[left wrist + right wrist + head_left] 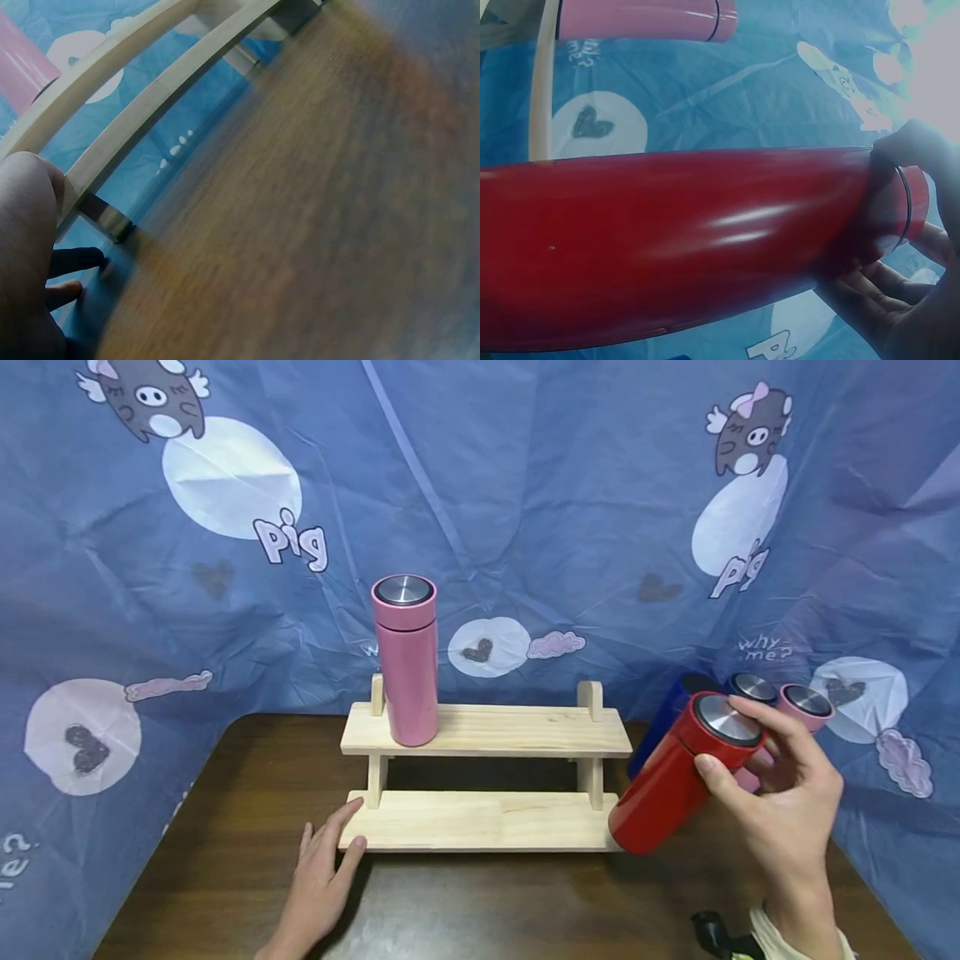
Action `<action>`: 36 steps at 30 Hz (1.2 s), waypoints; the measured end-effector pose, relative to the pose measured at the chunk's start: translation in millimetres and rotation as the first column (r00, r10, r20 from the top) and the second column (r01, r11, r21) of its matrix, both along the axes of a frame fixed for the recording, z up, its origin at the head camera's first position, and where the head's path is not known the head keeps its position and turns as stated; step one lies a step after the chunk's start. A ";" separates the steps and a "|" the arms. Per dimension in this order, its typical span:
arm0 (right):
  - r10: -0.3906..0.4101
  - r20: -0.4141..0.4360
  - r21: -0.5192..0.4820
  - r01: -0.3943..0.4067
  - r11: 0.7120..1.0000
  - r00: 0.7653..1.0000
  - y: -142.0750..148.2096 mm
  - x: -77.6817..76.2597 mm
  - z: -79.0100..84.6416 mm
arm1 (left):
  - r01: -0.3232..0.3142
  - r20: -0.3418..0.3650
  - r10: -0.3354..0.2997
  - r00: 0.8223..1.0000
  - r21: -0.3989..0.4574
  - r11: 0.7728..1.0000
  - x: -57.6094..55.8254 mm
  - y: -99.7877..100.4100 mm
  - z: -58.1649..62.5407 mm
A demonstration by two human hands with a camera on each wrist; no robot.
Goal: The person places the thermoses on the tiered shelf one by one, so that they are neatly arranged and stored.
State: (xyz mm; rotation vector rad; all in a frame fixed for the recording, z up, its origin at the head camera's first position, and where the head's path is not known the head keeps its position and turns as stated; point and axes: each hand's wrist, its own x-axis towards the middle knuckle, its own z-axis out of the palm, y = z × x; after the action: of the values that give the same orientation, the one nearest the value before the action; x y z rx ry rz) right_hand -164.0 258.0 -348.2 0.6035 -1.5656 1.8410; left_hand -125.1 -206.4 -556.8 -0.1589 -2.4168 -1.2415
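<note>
My right hand (787, 793) holds a red thermos (667, 785) near its silver-topped lid, fingers and thumb around the upper end. The bottle tilts, its base overlapping the right end of the lower shelf in the head view. Across the right wrist view its red body (667, 240) stretches sideways. At the left end of the two-tier wooden rack (480, 822), my left hand (318, 881) rests against the lower board, thumb by the front edge. A pink thermos (408, 681) stands upright on the upper shelf's left part.
Behind the red thermos, a blue thermos (663, 718), another with a dark-ringed silver lid (753, 687) and a pink one (807, 703) stand at the right. A small black object (711, 933) lies near the right wrist on the brown table (480, 910). Blue patterned cloth (525, 527) hangs behind.
</note>
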 end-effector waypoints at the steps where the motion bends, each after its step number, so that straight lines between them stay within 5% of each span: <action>1: 0.001 0.001 0.004 -0.001 1.000 1.000 -0.3 0.2 -0.4 | -0.001 0.000 0.001 1.000 0.000 1.000 -0.2 0.6 0.0; 27: -0.070 -0.008 0.160 0.070 0.985 0.998 -30.7 -27.2 -0.2 | -0.006 -0.011 0.006 1.000 -0.003 1.000 -1.3 2.6 0.4; 36: -0.133 -0.041 0.231 0.139 0.963 0.990 -49.1 -40.2 11.6 | -0.007 -0.004 0.007 1.000 -0.007 1.000 -1.3 1.9 0.9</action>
State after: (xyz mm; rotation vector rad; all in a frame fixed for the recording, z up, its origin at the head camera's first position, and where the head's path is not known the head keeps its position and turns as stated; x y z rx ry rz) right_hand -204.2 208.9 -336.6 0.6044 -1.7756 1.5550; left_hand -126.4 -204.5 -555.9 -0.1546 -2.4166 -1.2285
